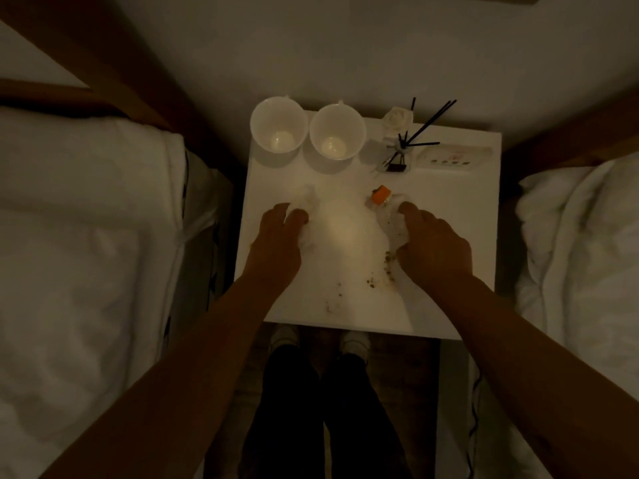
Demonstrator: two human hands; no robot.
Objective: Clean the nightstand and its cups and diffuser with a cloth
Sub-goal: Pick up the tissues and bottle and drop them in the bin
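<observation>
On the smooth white square nightstand (449, 216), between 2 beds with rumpled white bedding, a soft white cloth (345, 243) lay spread and flecked with brown crumbs, the left hand (276, 243) pinching its bunched left edge and the right hand (435, 247) clutching its crumpled right edge. Along the back stood 2 round white cups (278, 127), side by side, then a glass reed diffuser (401, 146) with thin black sticks, and a small orange-capped object (380, 195) rested near the right fingertips.
</observation>
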